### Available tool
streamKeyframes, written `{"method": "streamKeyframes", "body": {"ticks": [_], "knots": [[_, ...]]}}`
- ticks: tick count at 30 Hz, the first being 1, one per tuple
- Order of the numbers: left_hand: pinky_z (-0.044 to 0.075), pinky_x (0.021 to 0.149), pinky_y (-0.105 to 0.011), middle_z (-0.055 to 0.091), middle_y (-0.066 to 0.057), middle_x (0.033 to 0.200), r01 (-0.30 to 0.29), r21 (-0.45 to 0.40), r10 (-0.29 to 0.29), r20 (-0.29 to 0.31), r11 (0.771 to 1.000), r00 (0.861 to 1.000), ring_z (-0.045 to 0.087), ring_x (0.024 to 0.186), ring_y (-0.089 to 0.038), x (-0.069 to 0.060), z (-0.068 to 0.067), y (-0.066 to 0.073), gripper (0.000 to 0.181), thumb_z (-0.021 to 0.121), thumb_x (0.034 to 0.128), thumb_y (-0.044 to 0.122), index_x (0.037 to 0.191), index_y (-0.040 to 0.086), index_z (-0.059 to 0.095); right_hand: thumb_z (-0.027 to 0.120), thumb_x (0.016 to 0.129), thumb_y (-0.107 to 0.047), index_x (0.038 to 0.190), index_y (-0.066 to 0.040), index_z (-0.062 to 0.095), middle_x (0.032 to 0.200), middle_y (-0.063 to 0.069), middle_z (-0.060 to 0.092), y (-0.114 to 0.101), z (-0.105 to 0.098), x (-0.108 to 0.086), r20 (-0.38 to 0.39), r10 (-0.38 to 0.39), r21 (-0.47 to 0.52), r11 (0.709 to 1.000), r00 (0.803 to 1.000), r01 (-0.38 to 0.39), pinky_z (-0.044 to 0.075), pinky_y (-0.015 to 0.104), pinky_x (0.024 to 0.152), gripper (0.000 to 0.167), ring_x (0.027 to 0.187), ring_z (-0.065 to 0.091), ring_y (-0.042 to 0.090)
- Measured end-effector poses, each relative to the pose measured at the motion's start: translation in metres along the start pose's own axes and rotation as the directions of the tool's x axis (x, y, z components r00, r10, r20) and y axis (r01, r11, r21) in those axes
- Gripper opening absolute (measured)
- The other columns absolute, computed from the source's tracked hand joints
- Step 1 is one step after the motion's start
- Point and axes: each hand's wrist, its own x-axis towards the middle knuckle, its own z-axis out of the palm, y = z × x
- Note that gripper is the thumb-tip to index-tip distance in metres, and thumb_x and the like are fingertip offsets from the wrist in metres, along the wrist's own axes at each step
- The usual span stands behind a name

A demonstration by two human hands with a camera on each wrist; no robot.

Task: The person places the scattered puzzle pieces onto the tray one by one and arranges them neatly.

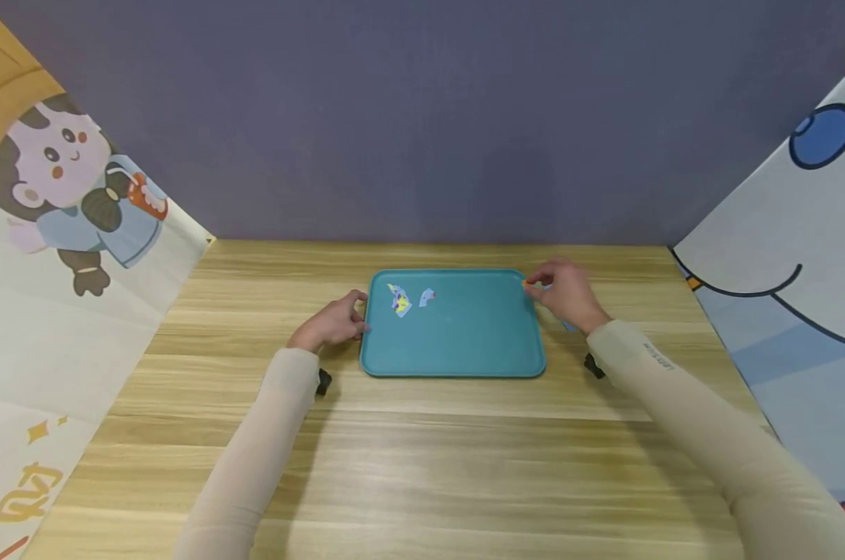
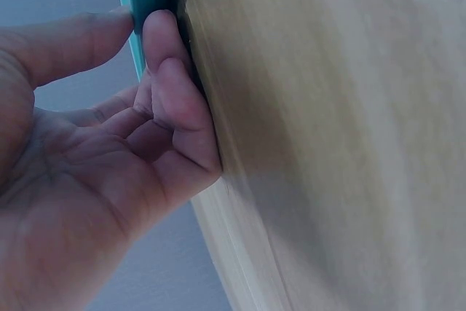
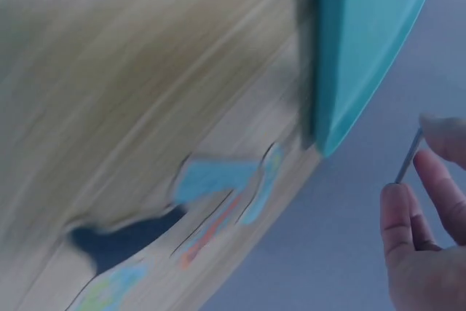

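Note:
A teal tray (image 1: 457, 334) lies flat on the wooden table. My left hand (image 1: 336, 320) grips its left edge, the thumb on the rim and curled fingers against the outer side and underside in the left wrist view. Above the tray's far right corner, my right hand (image 1: 565, 294) pinches a thin flat puzzle piece (image 3: 409, 156) between thumb and fingertips; a bit of orange shows on it in the head view. Toward the tray's far left lie a joined yellow, purple and pale blue cluster of pieces (image 1: 399, 300) and a separate pale blue piece (image 1: 427, 297).
Right of the tray, several loose pieces lie on the table: a light blue one (image 3: 215, 178), a dark blue one (image 3: 127, 242) and others with orange or green. In the head view the right hand mostly covers them. A dark wall (image 1: 422, 124) stands behind the table.

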Motion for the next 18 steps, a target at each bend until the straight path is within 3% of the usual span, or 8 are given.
{"method": "streamKeyframes", "body": {"ticks": [18], "knots": [[0.044, 0.086, -0.041, 0.064, -0.011, 0.098, 0.002, -0.013, -0.002, -0.006, 1.0, 1.0, 0.063, 0.082, -0.019, 0.002, 0.001, -0.002, 0.06, 0.06, 0.093, 0.012, 0.143, 0.005, 0.027, 0.076, 0.081, -0.013, 0.084, -0.007, 0.073, 0.092, 0.012, 0.061, -0.038, 0.04, 0.023, 0.104, -0.102, -0.032, 0.994, 0.989, 0.106, 0.044, 0.039, 0.075, 0.008, 0.084, 0.055, 0.025]]}}
